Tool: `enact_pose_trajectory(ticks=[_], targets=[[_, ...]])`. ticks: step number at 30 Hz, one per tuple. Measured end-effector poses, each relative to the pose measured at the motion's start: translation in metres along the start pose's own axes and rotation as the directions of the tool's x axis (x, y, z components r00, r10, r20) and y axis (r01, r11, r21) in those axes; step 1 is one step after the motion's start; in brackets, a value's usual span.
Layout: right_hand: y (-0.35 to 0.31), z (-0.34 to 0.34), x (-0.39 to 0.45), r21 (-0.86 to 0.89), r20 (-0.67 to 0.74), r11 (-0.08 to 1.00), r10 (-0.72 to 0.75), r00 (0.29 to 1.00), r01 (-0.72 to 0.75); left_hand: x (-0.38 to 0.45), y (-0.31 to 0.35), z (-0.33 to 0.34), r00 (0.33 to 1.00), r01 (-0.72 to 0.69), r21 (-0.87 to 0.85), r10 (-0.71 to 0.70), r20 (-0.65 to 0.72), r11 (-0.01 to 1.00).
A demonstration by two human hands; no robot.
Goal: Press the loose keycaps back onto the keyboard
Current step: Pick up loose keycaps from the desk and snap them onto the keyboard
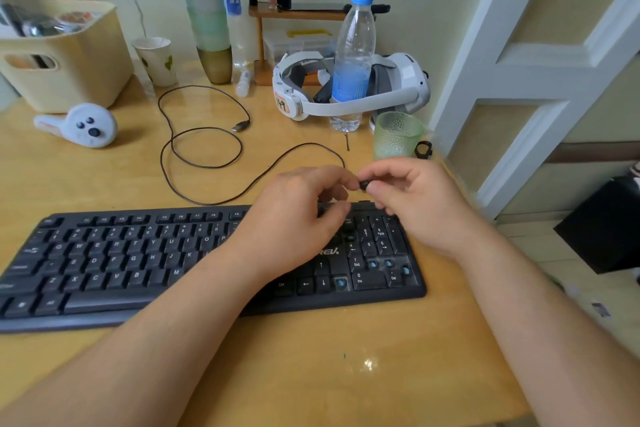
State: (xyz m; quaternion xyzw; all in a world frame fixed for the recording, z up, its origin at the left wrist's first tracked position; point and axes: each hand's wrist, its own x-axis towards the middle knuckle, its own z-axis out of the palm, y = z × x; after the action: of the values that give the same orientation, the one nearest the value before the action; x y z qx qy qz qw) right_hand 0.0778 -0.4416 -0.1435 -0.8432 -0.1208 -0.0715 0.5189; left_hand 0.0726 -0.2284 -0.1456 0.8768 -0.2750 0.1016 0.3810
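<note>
A black keyboard [138,263] lies across the wooden desk. Several sockets at its lower right show bare blue stems [341,283] where caps are off. Above the keyboard's far right edge, my right hand [415,198] pinches a small black keycap [363,185] between thumb and fingers. My left hand [298,218] hovers over the keys left of the number pad, its curled fingertips meeting the same keycap from the left. Whether the left hand holds anything else under its fingers is hidden.
A green glass cup [398,135] stands just behind my hands. A water bottle [353,59] and white headset [346,90] sit further back. The keyboard's cable [207,149] loops over the desk, with a white controller [83,125] and a cream basket [65,55] at left.
</note>
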Motion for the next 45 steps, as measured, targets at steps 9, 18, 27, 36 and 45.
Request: enact_pose_trajectory(ticks=[9,18,27,36,45], targets=[[-0.01,0.019,-0.005,0.281,-0.058,0.956,-0.071,0.996,0.084,0.002,0.005,-0.002,0.983,0.122,-0.236,-0.15,-0.102,0.964],[-0.006,0.016,-0.006,0.311,-0.057,0.947,-0.062,0.996,0.077,0.001,0.004,-0.001,0.985,0.122,-0.309,-0.155,-0.083,0.943],[0.0,0.013,-0.004,0.123,-0.043,0.963,-0.237,0.97,0.241,-0.001,0.011,-0.003,0.987,0.143,-0.39,-0.161,-0.013,0.909],[-0.001,0.014,-0.004,0.128,-0.165,0.972,-0.176,0.971,0.198,-0.001,0.01,-0.001,0.988,0.155,-0.298,-0.153,0.031,0.942],[0.0,0.011,-0.008,-0.018,-0.152,0.986,-0.166,0.974,0.165,-0.001,0.007,0.0,0.981,0.194,-0.28,-0.191,0.036,0.94]])
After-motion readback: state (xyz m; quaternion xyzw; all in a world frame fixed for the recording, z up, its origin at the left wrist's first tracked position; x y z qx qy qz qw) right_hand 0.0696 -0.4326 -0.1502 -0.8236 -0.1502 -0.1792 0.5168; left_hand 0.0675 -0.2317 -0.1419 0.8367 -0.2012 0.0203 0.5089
